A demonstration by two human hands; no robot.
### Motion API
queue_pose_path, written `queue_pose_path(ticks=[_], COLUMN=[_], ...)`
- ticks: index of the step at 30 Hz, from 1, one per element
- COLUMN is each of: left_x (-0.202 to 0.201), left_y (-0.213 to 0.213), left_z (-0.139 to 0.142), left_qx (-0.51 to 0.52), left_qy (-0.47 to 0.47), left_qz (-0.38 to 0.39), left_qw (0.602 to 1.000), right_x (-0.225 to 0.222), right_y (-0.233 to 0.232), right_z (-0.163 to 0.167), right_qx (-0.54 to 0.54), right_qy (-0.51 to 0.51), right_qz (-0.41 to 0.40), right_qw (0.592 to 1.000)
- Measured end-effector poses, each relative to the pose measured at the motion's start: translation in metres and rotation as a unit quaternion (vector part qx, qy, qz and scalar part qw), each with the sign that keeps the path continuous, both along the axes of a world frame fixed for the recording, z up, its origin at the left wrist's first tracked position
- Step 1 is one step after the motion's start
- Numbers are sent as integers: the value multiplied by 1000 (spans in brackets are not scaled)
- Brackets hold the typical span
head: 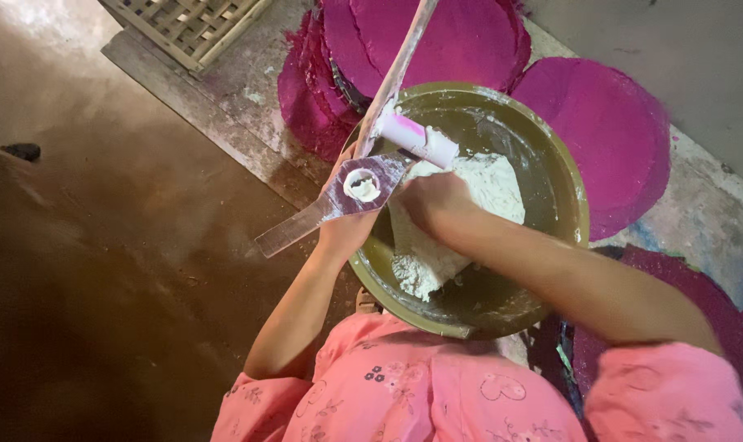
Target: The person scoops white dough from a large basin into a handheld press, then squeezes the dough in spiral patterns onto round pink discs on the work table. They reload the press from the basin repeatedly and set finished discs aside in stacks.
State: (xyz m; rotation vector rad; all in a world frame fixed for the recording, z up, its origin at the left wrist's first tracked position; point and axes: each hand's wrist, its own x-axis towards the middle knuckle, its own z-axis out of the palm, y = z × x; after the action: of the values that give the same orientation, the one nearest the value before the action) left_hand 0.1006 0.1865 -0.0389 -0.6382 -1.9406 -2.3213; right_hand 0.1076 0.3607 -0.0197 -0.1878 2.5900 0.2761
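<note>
A wide olive-green basin (569,192) holds a big lump of white dough (490,184). My left hand (345,233) grips a flat metal press plate (302,225) from below, over the basin's left rim. The plate's round hole (362,186) is packed with white dough. A long pale lever (404,49) runs up from the plate and carries a white and pink cylinder (416,139). My right hand (437,205) lies curled on the dough right beside the plate. Its fingertips are hidden, so I cannot see what they hold.
Several round magenta discs (609,131) lie on a pale mat behind and to the right of the basin. A woven lattice (183,24) sits at the top left. Brown floor (101,270) spreads to the left, with a small dark object (21,151) on it.
</note>
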Motion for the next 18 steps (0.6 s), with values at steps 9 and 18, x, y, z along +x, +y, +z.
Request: queue_pose_path(ticks=[9,18], left_x=[4,2], left_y=[-7,-9], left_z=[12,1], left_qx=[-113,-86], left_qy=[44,46], left_qz=[62,40], left_qw=[991,994], right_x=[14,104], right_y=[-20,23], right_z=[-36,7], right_qx=[62,-123], right_qy=[6,-82], right_qz=[231,49], right_qw=[971,988])
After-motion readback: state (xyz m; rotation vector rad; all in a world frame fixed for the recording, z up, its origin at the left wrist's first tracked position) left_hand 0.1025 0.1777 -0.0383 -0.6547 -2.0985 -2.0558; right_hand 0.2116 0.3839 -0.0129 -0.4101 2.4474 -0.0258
